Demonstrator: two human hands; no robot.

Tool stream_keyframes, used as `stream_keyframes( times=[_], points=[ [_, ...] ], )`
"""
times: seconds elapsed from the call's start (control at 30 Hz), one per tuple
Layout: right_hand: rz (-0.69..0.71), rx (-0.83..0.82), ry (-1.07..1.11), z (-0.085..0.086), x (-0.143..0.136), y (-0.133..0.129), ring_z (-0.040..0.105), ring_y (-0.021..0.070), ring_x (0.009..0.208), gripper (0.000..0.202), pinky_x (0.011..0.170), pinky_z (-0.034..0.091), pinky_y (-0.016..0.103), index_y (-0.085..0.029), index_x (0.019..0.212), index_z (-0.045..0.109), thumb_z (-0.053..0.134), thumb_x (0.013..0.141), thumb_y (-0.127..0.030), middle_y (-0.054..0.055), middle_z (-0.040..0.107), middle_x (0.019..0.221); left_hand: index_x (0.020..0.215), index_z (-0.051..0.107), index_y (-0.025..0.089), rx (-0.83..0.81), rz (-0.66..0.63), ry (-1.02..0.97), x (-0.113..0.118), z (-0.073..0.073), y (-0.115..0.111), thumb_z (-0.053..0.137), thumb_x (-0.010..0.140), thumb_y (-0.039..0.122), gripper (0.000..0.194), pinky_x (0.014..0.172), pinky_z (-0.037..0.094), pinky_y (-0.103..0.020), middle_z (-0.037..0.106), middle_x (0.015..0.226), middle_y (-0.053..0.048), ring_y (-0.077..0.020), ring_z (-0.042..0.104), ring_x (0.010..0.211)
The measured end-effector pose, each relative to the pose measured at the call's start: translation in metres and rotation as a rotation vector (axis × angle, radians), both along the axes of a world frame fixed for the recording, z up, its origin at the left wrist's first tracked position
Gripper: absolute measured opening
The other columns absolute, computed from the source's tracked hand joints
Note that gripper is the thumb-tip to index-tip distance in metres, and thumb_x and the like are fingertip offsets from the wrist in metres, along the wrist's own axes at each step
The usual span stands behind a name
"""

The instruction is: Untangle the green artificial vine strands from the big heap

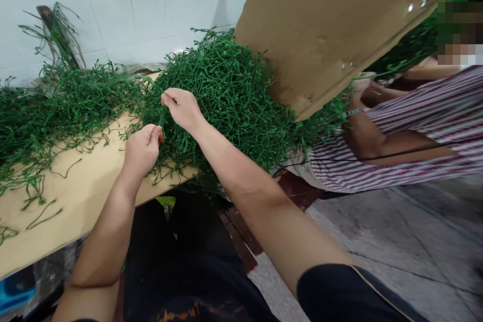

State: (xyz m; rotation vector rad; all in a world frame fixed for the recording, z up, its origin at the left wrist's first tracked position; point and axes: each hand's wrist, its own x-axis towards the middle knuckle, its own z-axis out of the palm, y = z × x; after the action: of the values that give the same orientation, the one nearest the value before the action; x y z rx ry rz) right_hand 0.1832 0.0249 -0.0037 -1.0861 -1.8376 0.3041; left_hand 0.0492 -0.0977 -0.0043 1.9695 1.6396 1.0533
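Note:
A large heap of thin green plastic-looking stems [230, 95] lies on the light tan board [90, 176]. At the heap's left edge my right hand [181, 105] is closed, its fingertips pinched on a thin green stem. Just below and to the left, my left hand [145, 148] is also closed, with thumb and finger pinched at the lower part of green stems. A looser pile of green stems [75, 100] spreads over the board on the left, with a few single stems near its front edge.
A brown cardboard panel [324, 25] leans over the heap's right side. Beyond it a person in a striped shirt [407, 136] has their hands at more green stems. White tiles [151, 5] stand behind. A blue container [17, 292] is low at left.

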Motion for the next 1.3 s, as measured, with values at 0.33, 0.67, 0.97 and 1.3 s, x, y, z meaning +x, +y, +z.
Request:
stream_keyframes(
  times=[0.33,0.67,0.97,1.3],
  points=[
    [0.118,-0.028,0.249,0.02,0.002,0.023,0.047,0.0085,0.065,0.033,0.074,0.045,0.028,-0.017,0.065,0.048,0.038,0.092,-0.032,-0.002,0.044,0.063,0.071,0.059,0.017,-0.004,0.052,-0.216,-0.027,-0.012,0.001,0.045,0.084,0.034,0.025,0.051,0.035,-0.023,0.051,0.052,0.003,-0.0094,0.044,0.048],
    [0.21,-0.336,0.47,0.014,0.019,-0.001,0.034,0.0054,0.048,0.036,0.044,0.03,0.021,-0.018,0.071,0.054,0.049,0.084,-0.051,-0.003,0.044,0.058,0.095,0.064,0.016,0.029,0.125,0.024,-0.043,-0.024,0.025,0.051,0.08,0.034,0.026,0.076,0.046,-0.032,0.068,0.088,-0.007,-0.0181,0.06,0.078],
    [0.235,-0.256,0.252,0.022,0.017,-0.022,0.036,0.0077,0.054,0.039,0.053,0.031,0.023,-0.016,0.067,0.055,0.045,0.087,-0.048,-0.002,0.042,0.058,0.123,0.05,0.011,0.201,0.016,-0.05,-0.004,-0.009,0.048,0.049,0.083,0.043,0.051,0.091,0.044,-0.034,0.055,0.125,-0.015,-0.0211,0.055,0.107],
    [0.208,-0.241,0.116,0.013,0.022,-0.027,0.03,0.0079,0.051,0.041,0.055,0.027,0.025,-0.016,0.059,0.053,0.044,0.088,-0.044,-0.005,0.031,0.051,0.073,0.055,0.017,0.051,-0.047,-0.101,0.01,-0.002,0.052,0.035,0.089,0.031,0.029,0.064,0.039,-0.024,0.053,0.065,0.0,-0.0119,0.048,0.064]
  ],
)
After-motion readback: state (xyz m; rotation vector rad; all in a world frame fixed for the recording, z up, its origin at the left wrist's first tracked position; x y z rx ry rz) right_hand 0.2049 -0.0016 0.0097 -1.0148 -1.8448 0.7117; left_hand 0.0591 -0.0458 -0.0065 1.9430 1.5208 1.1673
